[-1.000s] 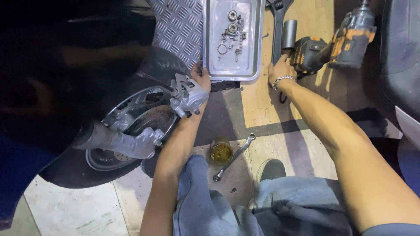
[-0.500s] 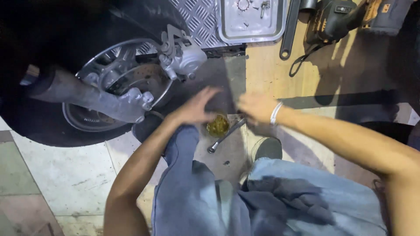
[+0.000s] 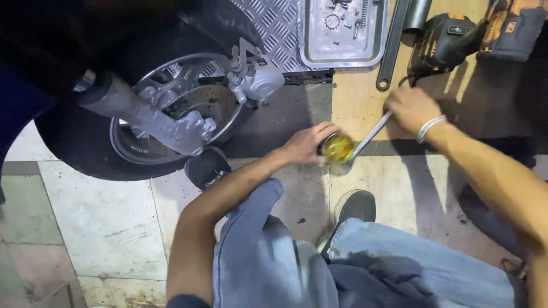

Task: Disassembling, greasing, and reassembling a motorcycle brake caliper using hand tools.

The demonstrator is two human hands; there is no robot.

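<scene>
My left hand (image 3: 303, 144) wraps around a small round tin of yellow grease (image 3: 338, 148) on the floor. My right hand (image 3: 410, 110) grips a metal wrench (image 3: 370, 137) near its upper end, and the lower tip of the wrench reaches the rim of the tin. To the left stands a motorcycle wheel (image 3: 142, 122) with its brake disc and a silver brake caliper (image 3: 258, 82) hanging beside it.
A metal parts tray (image 3: 308, 40) with small bolts lies at the top on chequered plate. A long spanner (image 3: 391, 48) and an orange-and-black power tool (image 3: 468, 37) lie at the top right. My knees and a dark shoe (image 3: 355, 206) fill the bottom.
My left hand left the brake caliper and came down onto the grease tin. My right hand left the power tool, picked up the wrench from the floor and brought its tip to the tin.
</scene>
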